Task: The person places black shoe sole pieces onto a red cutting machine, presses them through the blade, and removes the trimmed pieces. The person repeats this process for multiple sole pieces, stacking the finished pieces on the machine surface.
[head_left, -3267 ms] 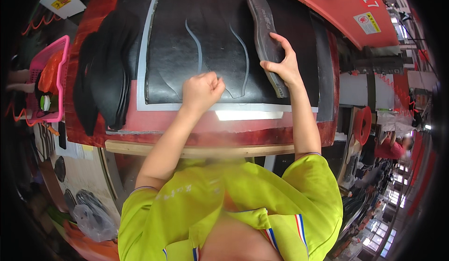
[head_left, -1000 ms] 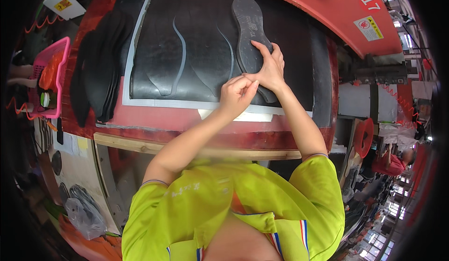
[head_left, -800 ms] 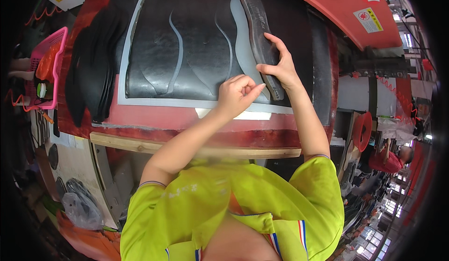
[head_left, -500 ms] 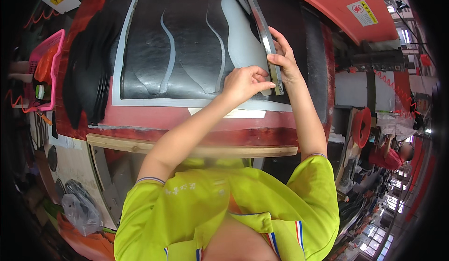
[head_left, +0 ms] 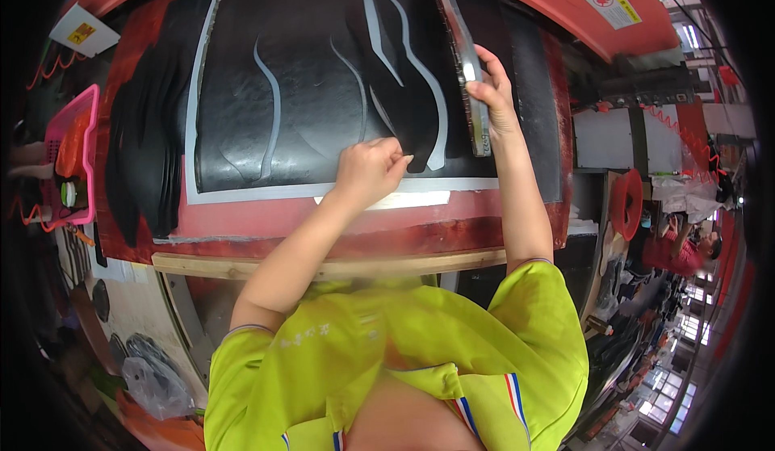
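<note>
Fingers of the right hand [head_left: 491,96] are gripping a sole-shaped die [head_left: 462,55], standing it on edge on the black sheet [head_left: 315,71]. Left hand [head_left: 367,170] is pinching a cut sole piece [head_left: 404,104] at the sheet's near edge, just left of the die. Black soles [head_left: 145,152] are lying stacked left of the sheet.

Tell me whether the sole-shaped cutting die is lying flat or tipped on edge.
Tipped on edge. The cutting die shows its thin side, the right hand gripping it above the black sheet.
</note>
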The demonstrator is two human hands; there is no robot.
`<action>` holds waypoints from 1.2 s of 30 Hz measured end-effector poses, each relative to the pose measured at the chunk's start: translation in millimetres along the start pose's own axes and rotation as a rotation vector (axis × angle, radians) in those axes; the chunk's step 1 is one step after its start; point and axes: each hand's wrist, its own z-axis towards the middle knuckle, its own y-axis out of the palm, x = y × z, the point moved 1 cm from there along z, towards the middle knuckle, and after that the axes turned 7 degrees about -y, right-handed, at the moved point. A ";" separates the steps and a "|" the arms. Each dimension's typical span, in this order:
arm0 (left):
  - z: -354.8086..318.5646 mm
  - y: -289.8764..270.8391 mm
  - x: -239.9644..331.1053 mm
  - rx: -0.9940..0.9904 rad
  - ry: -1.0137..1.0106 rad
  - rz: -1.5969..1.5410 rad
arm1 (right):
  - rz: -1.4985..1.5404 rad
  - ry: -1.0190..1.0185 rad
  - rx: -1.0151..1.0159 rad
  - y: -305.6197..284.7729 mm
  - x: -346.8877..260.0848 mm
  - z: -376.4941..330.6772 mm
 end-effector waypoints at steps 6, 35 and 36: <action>13.0 -0.4 3.8 0.007 0.022 0.039 | -1.049 -0.192 -0.023 -35.4 -12.3 -8.7; 220.5 30.3 -65.1 -0.032 0.331 0.438 | -0.436 -0.310 -0.091 -102.0 -35.6 209.8; 230.9 31.1 -67.1 -0.010 0.304 0.416 | -0.532 -0.167 -0.091 -102.6 -14.5 191.1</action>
